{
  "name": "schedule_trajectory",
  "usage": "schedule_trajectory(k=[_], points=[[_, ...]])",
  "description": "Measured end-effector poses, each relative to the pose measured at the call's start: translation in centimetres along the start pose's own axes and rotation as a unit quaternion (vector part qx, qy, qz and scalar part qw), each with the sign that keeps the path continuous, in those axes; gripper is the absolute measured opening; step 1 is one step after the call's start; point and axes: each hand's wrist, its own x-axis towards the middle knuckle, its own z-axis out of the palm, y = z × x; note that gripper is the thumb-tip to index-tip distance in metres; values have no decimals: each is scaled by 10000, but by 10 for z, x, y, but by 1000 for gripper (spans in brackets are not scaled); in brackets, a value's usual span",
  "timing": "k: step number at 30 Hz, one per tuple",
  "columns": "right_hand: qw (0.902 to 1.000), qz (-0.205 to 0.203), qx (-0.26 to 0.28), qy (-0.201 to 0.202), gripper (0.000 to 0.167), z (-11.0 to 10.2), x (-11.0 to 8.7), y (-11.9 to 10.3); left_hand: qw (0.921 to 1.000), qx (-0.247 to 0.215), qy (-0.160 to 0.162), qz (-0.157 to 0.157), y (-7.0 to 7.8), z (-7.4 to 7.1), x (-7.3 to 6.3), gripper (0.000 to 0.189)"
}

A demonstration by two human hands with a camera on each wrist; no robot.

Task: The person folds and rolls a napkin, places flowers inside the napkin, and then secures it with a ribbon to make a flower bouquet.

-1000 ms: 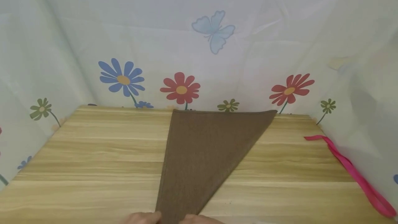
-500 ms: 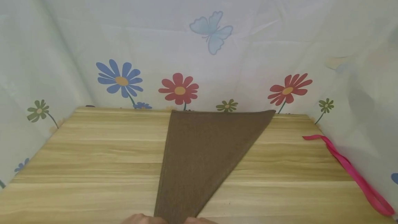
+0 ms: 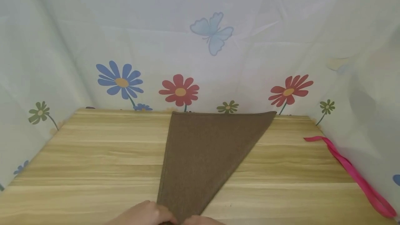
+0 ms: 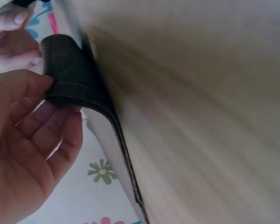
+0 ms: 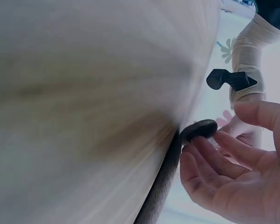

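A brown hemmed cloth (image 3: 206, 155) lies folded on the table, wide at the far edge and narrowing toward me, with a slanting right side. My left hand (image 3: 145, 213) pinches its near end. The left wrist view shows the thumb and fingers of that hand (image 4: 32, 135) at the curled-over end of the cloth (image 4: 67, 70). Beside it, my right hand (image 3: 201, 220) is at the lower edge of the head view. In the right wrist view, the fingertips of my right hand (image 5: 242, 163) touch the dark curled end (image 5: 200, 128), thumb held apart.
A pink ribbon (image 3: 353, 171) runs along the right side of the wood-grain table (image 3: 93, 162). A pale curtain (image 3: 140, 41) printed with flowers and a butterfly encloses the back and sides. A dark strap-like piece (image 5: 231, 79) sits on the other forearm.
My left hand has come further into the head view and shifted right over the cloth's near end. The right hand stays near the same spot. Ribbon and far cloth edge lie as before.
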Motion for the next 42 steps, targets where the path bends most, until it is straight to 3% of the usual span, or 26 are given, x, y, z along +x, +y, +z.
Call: schedule_trajectory(k=[1, 2, 5, 8, 10, 14, 16, 18, 20, 22, 24, 29, 35, 42], points=[[9999, -91, -7, 104, 23, 0, -1, 0, 9995, -211, -145, -210, -2, -3, 1, 10], [9984, -448, 83, 324, 22, 0, -2, 3, 9984, -371, -248, -358, -4, -6, 1, 14], [9953, -724, 126, 635, 23, -2, -4, 4, 9971, -462, -396, -450, -10, -9, 5, 19], [9975, -415, 24, 575, 23, -5, -5, 7, 9968, -314, -509, -525, -14, -9, 9, 19], [9993, 143, -233, 261, 23, -9, -4, 5, 9969, -100, -532, -572, -16, -8, 11, 18], [9987, 377, -337, 92, 23, -14, -3, 6, 9957, 452, -452, -668, -18, -8, 16, 16], [9986, 370, -369, 72, 22, -15, -4, 6, 9951, 762, -344, -537, -17, -8, 18, 15], [9982, 380, -451, 68, 22, -16, -4, 7, 9919, 1253, -155, -172, -15, -8, 18, 15], [9978, 439, -505, 24, 22, -17, -5, 7, 9838, 1757, 130, 336, -14, -8, 18, 14], [9968, 496, -627, -1, 22, -18, -5, 8, 9703, 2245, 374, 823, -13, -8, 17, 14], [9958, 534, -749, -12, 22, -19, -6, 8, 9645, 2371, 442, 1074, -12, -8, 16, 11], [9951, 640, -752, -41, 23, -19, -6, 7, 9623, 2428, 270, 1194, -8, -5, 9, 13], [9968, 719, -336, 9, 25, -19, -5, 11, 9470, 2973, 77, 1212, -8, -1, 3, 19], [9935, 1137, -33, -59, 24, -19, 0, 12, 9454, 3056, -148, 1124, -8, -1, 7, 18]])
